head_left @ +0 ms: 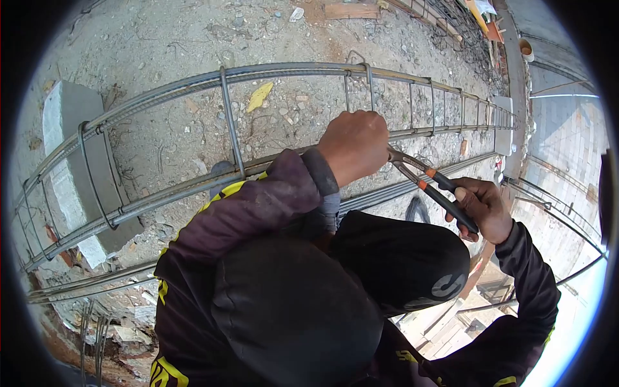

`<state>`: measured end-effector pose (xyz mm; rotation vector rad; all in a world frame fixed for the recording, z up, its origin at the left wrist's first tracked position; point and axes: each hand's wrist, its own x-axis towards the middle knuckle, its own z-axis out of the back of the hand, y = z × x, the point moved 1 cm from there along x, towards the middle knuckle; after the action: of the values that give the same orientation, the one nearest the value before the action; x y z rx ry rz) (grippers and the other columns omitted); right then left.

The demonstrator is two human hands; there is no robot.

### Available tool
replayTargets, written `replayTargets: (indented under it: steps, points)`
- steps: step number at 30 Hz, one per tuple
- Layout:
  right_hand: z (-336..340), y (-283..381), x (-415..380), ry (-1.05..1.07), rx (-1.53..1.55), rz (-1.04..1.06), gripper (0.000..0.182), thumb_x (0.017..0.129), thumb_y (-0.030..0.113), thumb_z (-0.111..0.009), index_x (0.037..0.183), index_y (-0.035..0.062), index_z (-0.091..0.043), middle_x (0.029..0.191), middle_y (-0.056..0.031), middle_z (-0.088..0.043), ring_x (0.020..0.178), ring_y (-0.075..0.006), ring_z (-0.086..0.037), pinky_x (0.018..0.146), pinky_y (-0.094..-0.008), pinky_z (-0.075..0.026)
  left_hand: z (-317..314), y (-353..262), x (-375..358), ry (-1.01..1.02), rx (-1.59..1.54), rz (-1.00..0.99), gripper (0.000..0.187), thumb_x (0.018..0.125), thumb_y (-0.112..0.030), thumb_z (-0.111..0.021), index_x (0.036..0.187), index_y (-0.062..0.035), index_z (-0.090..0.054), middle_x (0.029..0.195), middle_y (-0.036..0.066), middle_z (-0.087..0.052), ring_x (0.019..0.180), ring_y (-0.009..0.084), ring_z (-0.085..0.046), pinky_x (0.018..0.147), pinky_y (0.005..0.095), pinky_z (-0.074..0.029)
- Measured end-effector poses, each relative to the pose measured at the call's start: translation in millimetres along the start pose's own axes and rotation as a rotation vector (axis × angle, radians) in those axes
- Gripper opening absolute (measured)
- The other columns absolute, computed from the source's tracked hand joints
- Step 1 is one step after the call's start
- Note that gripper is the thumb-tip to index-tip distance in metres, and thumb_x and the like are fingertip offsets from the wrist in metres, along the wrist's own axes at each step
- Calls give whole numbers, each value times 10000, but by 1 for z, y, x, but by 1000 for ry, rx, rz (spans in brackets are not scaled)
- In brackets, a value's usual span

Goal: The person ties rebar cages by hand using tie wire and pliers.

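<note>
A long rebar cage [230, 122] of parallel bars with square stirrups curves across the view. My left hand [356, 145] is closed at the cage's near bars, beside the jaws of the pincers; what its fingers hold is hidden. The pincers [422, 184], with black and orange handles, point up and left, their jaws against that hand. Their handles are somewhat apart in my right hand [485, 208], whose fingers wrap round them. The jaws are partly covered, so what they grip cannot be made out.
A concrete block [80, 168] lies under the cage at the left. Loose straight bars [387, 197] run beside my knee. A yellow leaf [259, 97] rests on the gravelly ground beyond the near bars. More rebar and a wall stand at the right.
</note>
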<state>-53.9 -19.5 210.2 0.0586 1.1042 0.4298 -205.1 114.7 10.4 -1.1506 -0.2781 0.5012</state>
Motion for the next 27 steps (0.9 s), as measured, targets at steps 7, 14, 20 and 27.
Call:
replayTargets:
  steps: [7,14,20,27]
  points:
    - [8,-28,5,219,495,-171,433,1055,405,-354,1104,15,-535,749,-170,-660,450,-186,-612,328,-238,-426,-65,-89,-9,-438,7,-844,863,856,-115,-611,1598,-162,-172,1084,137,-662,910,281,-667,856,403,-509]
    - [3,4,-19,-305,-763,506,435,855,289,-708,1129,-9,-546,897,-213,-666,692,-298,-698,546,-368,-541,-64,-82,12,-247,87,-661,772,837,-131,-620,1507,72,-298,652,101,-586,569,261,-599,573,369,-483]
    - [-23,3,-18,-785,-1559,458,295,806,254,-733,947,50,-573,870,-91,-557,827,-260,-592,709,-392,-494,-64,-80,22,-222,-34,-610,465,784,-56,-605,1208,115,-522,719,182,-620,628,333,-648,571,431,-506]
    - [-2,-1,3,-554,-1424,220,258,844,272,-705,852,29,-621,737,-130,-651,722,-282,-683,592,-418,-534,-72,-84,1,-417,-78,-640,342,855,-86,-555,1167,52,-540,872,143,-594,800,299,-601,761,403,-480]
